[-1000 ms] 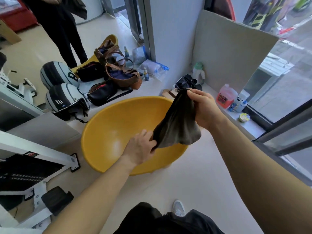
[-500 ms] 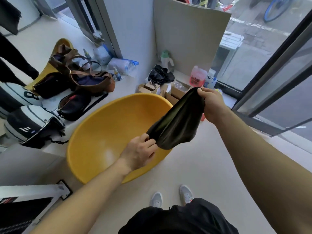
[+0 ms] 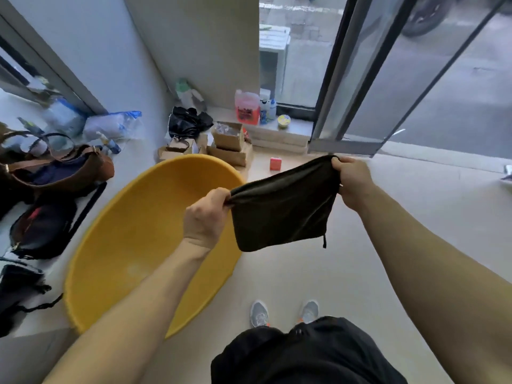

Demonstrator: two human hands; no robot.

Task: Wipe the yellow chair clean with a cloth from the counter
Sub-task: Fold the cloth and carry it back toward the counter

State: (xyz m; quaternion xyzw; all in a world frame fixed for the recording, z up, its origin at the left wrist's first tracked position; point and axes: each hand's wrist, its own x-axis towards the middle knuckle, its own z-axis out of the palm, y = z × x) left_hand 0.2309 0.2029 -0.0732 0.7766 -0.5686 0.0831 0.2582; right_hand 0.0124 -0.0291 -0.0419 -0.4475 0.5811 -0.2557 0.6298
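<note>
- Left hand (image 3: 206, 216) pinches one top corner of the dark cloth (image 3: 279, 210), fingers closed tight on it.
- Right hand (image 3: 353, 180) grips the opp. corner, fist closed round the fabric.
- Cloth hangs stretched btwn both hands, in the air, lower edge loose (a thin tag dangles at its right corner).
- Yellow chair (image 3: 133, 245) sits on the floor just left of & below the cloth, seat bare.
- Bags (image 3: 55, 173) lie left of chair; cardboard boxes (image 3: 230, 142) behind it.
</note>
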